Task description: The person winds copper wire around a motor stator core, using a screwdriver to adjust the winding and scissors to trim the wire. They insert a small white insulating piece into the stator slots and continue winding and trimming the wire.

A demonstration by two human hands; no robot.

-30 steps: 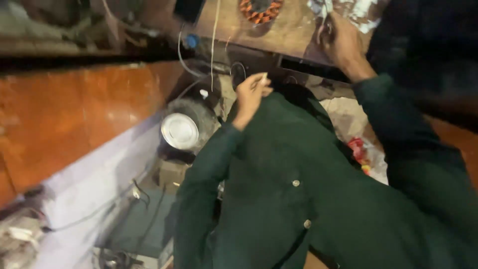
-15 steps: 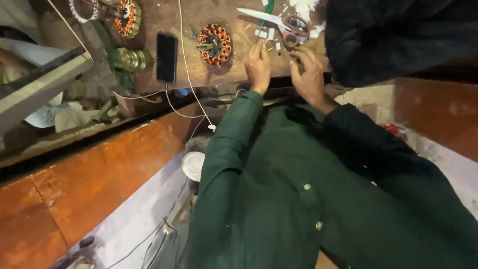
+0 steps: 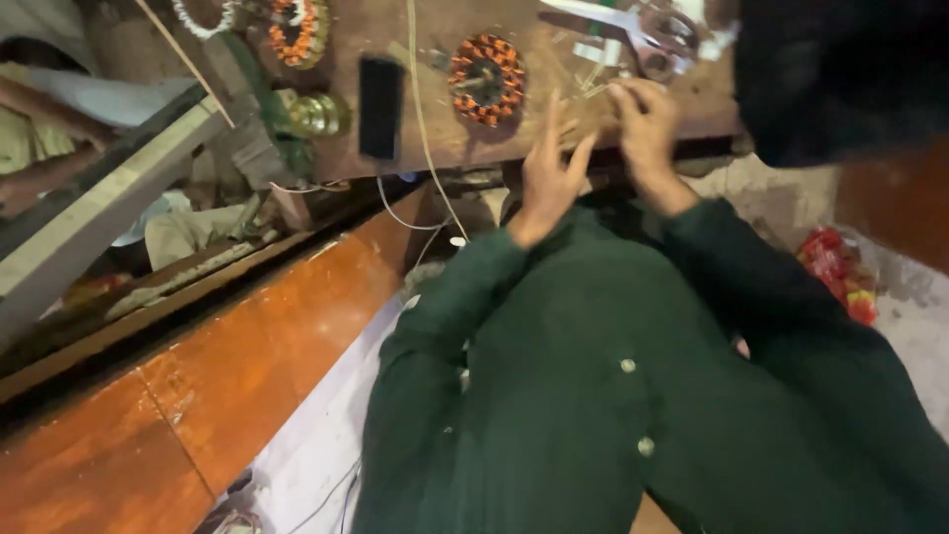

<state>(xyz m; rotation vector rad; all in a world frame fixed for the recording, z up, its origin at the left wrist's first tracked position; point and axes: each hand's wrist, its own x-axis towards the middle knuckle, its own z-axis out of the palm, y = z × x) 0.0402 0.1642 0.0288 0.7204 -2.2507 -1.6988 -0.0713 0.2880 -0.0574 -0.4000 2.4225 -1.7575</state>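
A person in a dark green buttoned garment works at the near edge of a worn brown counter point(image 3: 554, 148), both bare hands raised to its lip. The left hand point(image 3: 550, 168) is spread, fingers apart and its grip open on nothing, just below a round motor winding point(image 3: 486, 79) of orange-copper coils ringed about a dark hub, which lies flat on the counter near the edge. The right hand point(image 3: 647, 129) is curled close beside it, fingertips bunched over pale scraps on the counter; blur hides whether its grip pinches anything. Scissors point(image 3: 643, 25) with pale blades lie just beyond the right hand. A flat black phone point(image 3: 381, 107) lies left of the winding, crossed nearby by a thin white cord point(image 3: 423, 119). A second orange winding point(image 3: 300, 28) sits farther left at the counter's back, with a brass-coloured round part point(image 3: 316, 114) below it. On the floor to the right, a crumpled red packet point(image 3: 835, 272) lies against grey concrete
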